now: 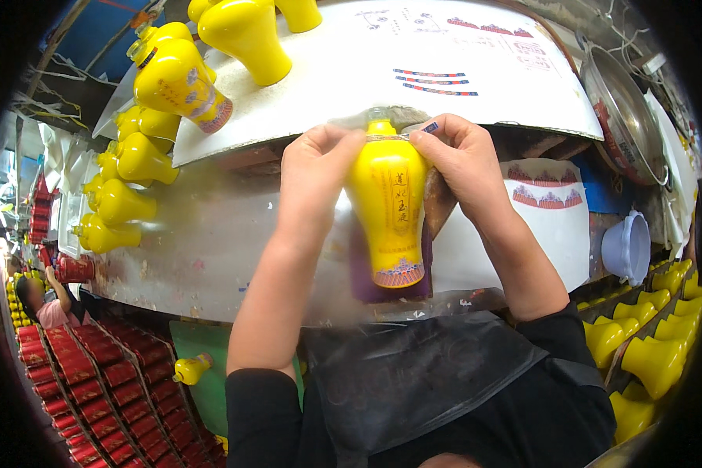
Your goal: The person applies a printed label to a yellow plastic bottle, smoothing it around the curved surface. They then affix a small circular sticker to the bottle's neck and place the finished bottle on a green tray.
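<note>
A glossy yellow bottle [385, 199] with a clear glass neck lies in front of me, neck away, on a dark purple pad [366, 287]. It bears printed characters down its middle and a patterned band at its base. A thin patterned strip [387, 138] runs across its shoulder just below the neck. My left hand [320, 156] is closed at the strip's left end, thumb pressed against the shoulder. On the other side, my right hand [462, 156] pinches the strip, and a short dark blue end sticks out above the thumb. The fingers behind the bottle are partly hidden.
Three narrow strips [433, 82] and other printed decals lie on the white board [327, 101] ahead. Several yellow bottles [181, 82] stand at left, more at lower right [655, 363]. A sheet with patterned bands [546, 199], a pale basin [626, 248] and a metal pan [624, 109] are at right. Red boxes [109, 382] and a co-worker [51, 304] are at left.
</note>
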The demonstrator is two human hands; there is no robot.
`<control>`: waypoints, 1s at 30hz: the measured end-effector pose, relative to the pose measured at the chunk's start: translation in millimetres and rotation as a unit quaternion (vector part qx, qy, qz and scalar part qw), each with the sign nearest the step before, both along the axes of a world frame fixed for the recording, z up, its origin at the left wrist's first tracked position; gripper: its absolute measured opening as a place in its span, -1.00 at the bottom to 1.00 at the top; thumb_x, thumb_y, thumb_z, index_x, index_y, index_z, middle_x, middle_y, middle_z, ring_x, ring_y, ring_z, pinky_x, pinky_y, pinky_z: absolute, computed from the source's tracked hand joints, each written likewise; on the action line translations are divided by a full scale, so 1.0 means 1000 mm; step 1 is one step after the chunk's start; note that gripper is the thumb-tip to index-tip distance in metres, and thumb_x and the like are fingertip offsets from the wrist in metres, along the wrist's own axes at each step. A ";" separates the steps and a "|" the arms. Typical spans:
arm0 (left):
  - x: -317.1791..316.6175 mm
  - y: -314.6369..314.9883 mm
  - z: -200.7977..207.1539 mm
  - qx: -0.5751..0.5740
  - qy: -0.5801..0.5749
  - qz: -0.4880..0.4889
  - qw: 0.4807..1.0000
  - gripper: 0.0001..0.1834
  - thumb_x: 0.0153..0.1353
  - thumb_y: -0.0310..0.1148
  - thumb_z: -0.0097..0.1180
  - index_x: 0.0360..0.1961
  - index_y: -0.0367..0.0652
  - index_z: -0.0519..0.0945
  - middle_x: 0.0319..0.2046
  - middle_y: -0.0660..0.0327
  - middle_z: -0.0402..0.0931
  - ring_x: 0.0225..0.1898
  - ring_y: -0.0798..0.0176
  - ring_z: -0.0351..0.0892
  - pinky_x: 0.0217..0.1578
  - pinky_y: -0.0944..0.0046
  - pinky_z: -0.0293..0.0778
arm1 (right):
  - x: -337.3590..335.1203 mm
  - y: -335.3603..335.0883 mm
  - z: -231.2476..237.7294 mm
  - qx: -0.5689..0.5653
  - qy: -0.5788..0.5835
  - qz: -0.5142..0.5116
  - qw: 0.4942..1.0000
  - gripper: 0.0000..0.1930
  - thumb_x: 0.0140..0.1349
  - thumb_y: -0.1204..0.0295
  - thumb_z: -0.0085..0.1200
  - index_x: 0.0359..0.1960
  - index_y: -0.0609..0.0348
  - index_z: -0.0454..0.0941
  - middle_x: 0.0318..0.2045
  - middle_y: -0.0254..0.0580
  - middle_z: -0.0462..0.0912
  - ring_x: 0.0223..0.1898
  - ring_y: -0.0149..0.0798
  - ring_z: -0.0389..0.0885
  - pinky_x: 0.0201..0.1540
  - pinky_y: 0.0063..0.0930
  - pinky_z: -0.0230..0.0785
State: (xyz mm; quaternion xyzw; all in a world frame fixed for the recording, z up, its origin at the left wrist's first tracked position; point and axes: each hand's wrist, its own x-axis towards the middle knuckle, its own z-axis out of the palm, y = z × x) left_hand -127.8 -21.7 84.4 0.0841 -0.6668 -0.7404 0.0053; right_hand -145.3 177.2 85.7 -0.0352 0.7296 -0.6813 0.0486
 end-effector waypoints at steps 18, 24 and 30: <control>0.044 -0.009 0.038 0.052 0.043 -0.063 0.996 -0.91 0.18 -0.52 0.38 -0.35 -0.21 0.67 -0.06 0.03 0.70 -0.04 0.28 0.61 0.14 0.26 0.45 | 0.041 0.011 0.038 0.021 0.047 0.072 0.996 -0.88 0.27 0.47 0.30 -0.30 0.20 0.59 -0.37 -0.39 0.64 -0.34 -0.61 0.60 -0.23 -0.71 0.46; 0.047 -0.006 0.037 0.054 0.051 -0.050 0.996 -0.92 0.19 -0.53 0.36 -0.35 -0.22 0.66 -0.08 0.03 0.70 -0.07 0.30 0.61 0.13 0.25 0.46 | 0.040 0.009 0.040 0.038 0.063 0.068 0.995 -0.88 0.27 0.45 0.28 -0.30 0.20 0.59 -0.38 -0.37 0.64 -0.36 -0.60 0.59 -0.25 -0.70 0.44; 0.047 -0.003 0.036 0.048 0.055 -0.044 0.996 -0.92 0.20 -0.53 0.34 -0.37 -0.23 0.64 -0.09 0.03 0.70 -0.09 0.31 0.62 0.09 0.27 0.49 | 0.036 0.010 0.044 0.046 0.062 0.076 0.994 -0.85 0.26 0.41 0.29 -0.30 0.21 0.61 -0.38 -0.33 0.66 -0.35 -0.55 0.63 -0.25 -0.69 0.48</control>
